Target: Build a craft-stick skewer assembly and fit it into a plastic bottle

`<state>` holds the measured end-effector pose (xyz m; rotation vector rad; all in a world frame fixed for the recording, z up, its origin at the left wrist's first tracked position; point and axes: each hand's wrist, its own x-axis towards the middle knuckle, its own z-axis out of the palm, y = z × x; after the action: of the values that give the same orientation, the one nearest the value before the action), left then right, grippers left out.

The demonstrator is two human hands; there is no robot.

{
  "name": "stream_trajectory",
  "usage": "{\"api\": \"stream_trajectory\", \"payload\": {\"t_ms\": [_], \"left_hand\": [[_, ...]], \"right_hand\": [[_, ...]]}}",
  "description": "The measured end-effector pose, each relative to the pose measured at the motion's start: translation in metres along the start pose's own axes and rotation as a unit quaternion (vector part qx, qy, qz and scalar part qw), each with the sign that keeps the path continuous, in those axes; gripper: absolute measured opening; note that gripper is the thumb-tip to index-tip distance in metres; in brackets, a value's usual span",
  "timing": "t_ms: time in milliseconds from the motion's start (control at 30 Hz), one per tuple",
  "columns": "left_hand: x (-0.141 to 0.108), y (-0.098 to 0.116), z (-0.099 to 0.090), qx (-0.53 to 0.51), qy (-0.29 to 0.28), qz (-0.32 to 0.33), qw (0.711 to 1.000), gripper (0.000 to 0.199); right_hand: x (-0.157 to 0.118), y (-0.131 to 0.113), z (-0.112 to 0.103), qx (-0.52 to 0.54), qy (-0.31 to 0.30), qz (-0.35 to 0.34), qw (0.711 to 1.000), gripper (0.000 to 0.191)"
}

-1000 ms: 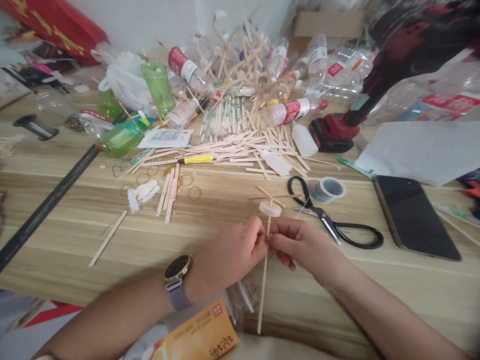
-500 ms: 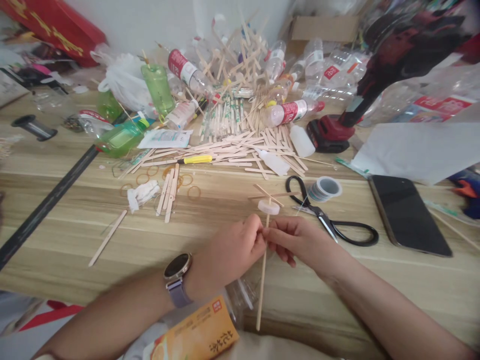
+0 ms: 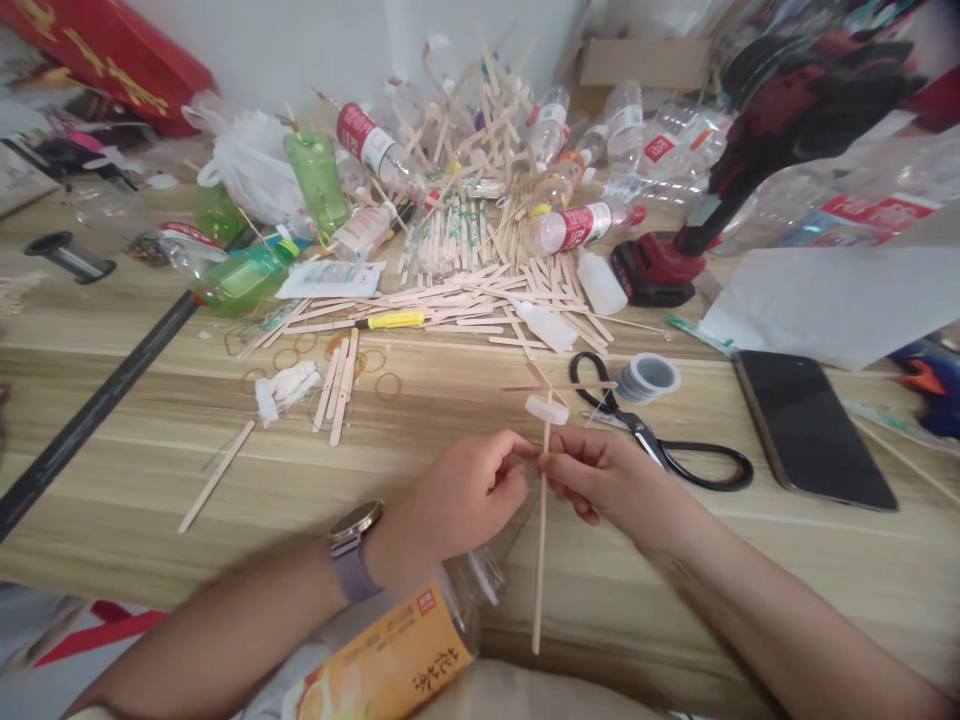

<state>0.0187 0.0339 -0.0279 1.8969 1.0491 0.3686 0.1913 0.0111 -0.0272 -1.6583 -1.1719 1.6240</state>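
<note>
A thin wooden stick (image 3: 539, 580) stands nearly upright between my hands. Near its top sits a whitish round cap (image 3: 547, 410), with crossed flat wooden strips (image 3: 562, 386) above it. My right hand (image 3: 611, 480) pinches the stick just below the cap. My left hand (image 3: 465, 490) has its index fingertip at the stick beside the right fingertips, its thumb apart from the index finger. Beneath my left forearm, a clear plastic bottle with an orange label (image 3: 390, 655) lies at the table's near edge. Black-handled scissors (image 3: 705, 465) rest right of my right hand.
Behind the scissors stands a small roll (image 3: 651, 378). A phone (image 3: 814, 425) lies at the right. Loose wooden craft sticks (image 3: 465, 300), plastic bottles (image 3: 589, 225), and a red-black power tool (image 3: 667, 260) crowd the back. Rubber bands (image 3: 388, 387) and white tissue (image 3: 285, 388) lie left.
The stick with its cap and strips has moved slightly right, and the strips are turned. My left thumb and index finger have parted from their pinch by the stick; the right hand keeps hold.
</note>
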Motion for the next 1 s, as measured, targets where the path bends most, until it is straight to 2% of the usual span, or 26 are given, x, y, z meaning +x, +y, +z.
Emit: {"api": "stream_trajectory", "payload": {"t_ms": [433, 700, 867, 1000], "left_hand": [[0.000, 0.002, -0.002, -0.016, 0.034, 0.024, 0.999, 0.019], [0.002, -0.002, 0.003, -0.083, 0.057, -0.011, 0.995, 0.010], [0.005, -0.003, 0.003, -0.117, 0.062, -0.025, 0.991, 0.010], [0.006, -0.004, 0.003, -0.105, 0.078, -0.013, 0.991, 0.007]], "right_hand": [[0.001, 0.003, 0.000, -0.005, -0.007, -0.002, 1.000, 0.023], [0.000, 0.002, 0.001, -0.005, -0.031, -0.010, 0.999, 0.030], [-0.004, 0.001, -0.010, -0.032, -0.057, -0.010, 0.998, 0.042], [-0.010, 0.002, -0.024, -0.035, -0.026, -0.008, 0.999, 0.051]]}}
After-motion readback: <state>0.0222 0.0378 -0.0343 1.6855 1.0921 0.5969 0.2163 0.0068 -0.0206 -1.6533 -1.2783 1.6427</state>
